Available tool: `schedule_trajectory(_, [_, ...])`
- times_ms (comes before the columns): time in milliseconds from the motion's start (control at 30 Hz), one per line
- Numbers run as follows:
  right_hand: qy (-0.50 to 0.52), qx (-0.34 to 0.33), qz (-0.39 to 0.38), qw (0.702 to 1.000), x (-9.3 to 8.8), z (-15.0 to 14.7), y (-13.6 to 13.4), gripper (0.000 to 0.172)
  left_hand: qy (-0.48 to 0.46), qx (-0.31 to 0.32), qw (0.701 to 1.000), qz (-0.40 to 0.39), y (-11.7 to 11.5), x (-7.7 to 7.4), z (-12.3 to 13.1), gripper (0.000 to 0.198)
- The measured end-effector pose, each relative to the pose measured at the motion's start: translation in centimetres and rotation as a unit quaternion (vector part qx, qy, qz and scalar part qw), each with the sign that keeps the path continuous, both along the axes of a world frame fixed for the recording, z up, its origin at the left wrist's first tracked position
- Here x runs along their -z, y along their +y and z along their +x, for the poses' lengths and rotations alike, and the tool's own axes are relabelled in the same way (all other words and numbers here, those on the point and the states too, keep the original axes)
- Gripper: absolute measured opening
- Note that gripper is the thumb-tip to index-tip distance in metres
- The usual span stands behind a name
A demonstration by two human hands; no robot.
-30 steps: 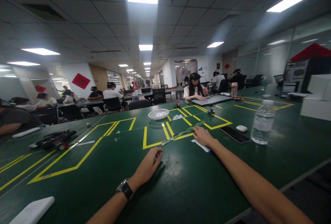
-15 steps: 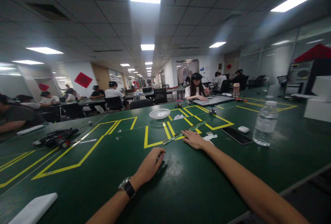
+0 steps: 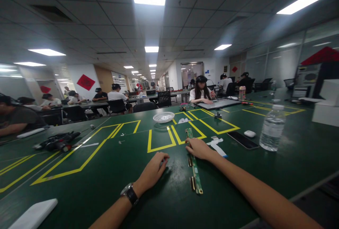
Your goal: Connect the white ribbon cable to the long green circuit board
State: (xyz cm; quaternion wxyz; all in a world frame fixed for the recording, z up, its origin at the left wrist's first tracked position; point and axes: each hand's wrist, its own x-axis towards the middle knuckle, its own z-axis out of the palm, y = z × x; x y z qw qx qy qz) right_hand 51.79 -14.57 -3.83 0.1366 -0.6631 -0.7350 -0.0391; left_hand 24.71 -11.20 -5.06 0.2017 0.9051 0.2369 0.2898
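A long, narrow green circuit board [image 3: 195, 176] with brown-gold tabs along its left edge lies pointing away from me. My right hand [image 3: 198, 148] reaches over its middle, with its fingers closed on the board and hiding part of it. To the left, my left hand [image 3: 153, 167] rests on the table, thumb and fingers loosely bent and apart, holding nothing. It does not touch the board. A white flat cable [image 3: 217, 146] with a blue end lies just right of my right hand.
Yellow tape outlines mark the green table [image 3: 127, 193]. A white basket [image 3: 163, 117] stands ahead. On the right are a black phone [image 3: 242, 139], a white earbud case [image 3: 249, 134] and a water bottle [image 3: 272, 128]. Power tools [image 3: 57, 140] lie left. A person [image 3: 201, 91] sits opposite.
The circuit board has turned from lying slantwise across the table to pointing away from me, its near end now closer. My right hand turned with it; my left hand stayed nearly still.
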Motion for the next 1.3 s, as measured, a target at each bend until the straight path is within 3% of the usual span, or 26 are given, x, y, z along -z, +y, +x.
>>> schedule_trajectory(133, [-0.012,0.034,0.015,0.999,-0.3,-2.2,-0.6,0.032,0.011,0.008,1.0,0.003,-0.2,-0.3,0.0,0.026])
schedule_trajectory(333, [-0.057,0.15,-0.014,0.987,-0.3,-2.4,-1.0,0.052,0.014,0.006,1.0,0.006,0.0,0.0,0.1,0.025])
schedule_trajectory(500, [-0.075,0.147,-0.037,0.986,-0.3,-1.9,-0.9,0.031,0.015,0.008,1.0,0.005,0.1,0.1,0.1,0.026])
schedule_trajectory(633, [-0.075,0.127,-0.049,0.988,-1.0,-2.1,-1.0,0.028,0.0,0.002,1.0,-0.016,0.2,0.4,0.1,0.026])
schedule_trajectory(800, [-0.068,0.091,-0.007,0.993,-2.0,-4.0,-2.0,0.024,-0.039,-0.018,0.99,-0.135,0.1,0.5,0.9,0.033])
schedule_trajectory(967, [-0.064,0.001,0.056,0.996,-2.2,-7.8,-3.6,0.022,-0.132,-0.048,0.936,-0.322,-0.7,0.2,2.6,0.045])
schedule_trajectory(1100, [-0.056,-0.117,0.095,0.987,-2.2,-9.9,-4.9,0.028,-0.24,-0.064,0.88,-0.404,-0.7,0.4,3.0,0.048])
schedule_trajectory(1233, [-0.014,-0.224,0.12,0.967,-3.2,-9.1,-4.7,0.034,-0.333,-0.053,0.822,-0.459,-0.2,1.1,2.5,0.049])
schedule_trajectory(1300, [0.007,-0.174,0.118,0.978,-4.0,-7.0,-3.9,0.031,-0.347,-0.062,0.809,-0.471,0.0,1.3,2.3,0.048])
